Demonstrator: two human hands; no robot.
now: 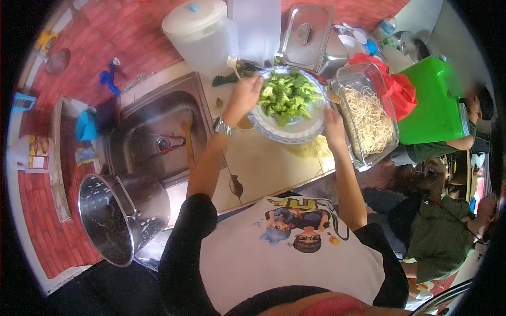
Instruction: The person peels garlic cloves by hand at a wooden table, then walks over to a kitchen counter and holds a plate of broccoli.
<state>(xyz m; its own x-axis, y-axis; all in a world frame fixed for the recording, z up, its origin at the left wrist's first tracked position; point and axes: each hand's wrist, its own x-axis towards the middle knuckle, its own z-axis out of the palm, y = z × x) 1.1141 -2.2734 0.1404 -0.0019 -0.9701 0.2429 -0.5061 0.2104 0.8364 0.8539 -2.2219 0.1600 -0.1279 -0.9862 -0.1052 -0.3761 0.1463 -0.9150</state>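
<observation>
A round plate (279,132) with a blue patterned rim is held up above the tiled counter (263,174). Chopped broccoli (287,97) is heaped on its upper part. My left hand (245,95), with a watch at the wrist, grips the plate's left edge. At the right edge, my right hand (334,126) is closed on the rim. Just right of the plate stands a glass dish (394,142) of pale noodles (366,121). Something yellowish (311,148) in clear plastic shows below the plate.
On the left are a steel sink (158,126) and a large metal pot (124,216). A lidded pitcher (203,39), a steel lidded container (308,39), a red bag (401,95) and a green box (429,105) stand around the far side. Other people (440,242) are at the right.
</observation>
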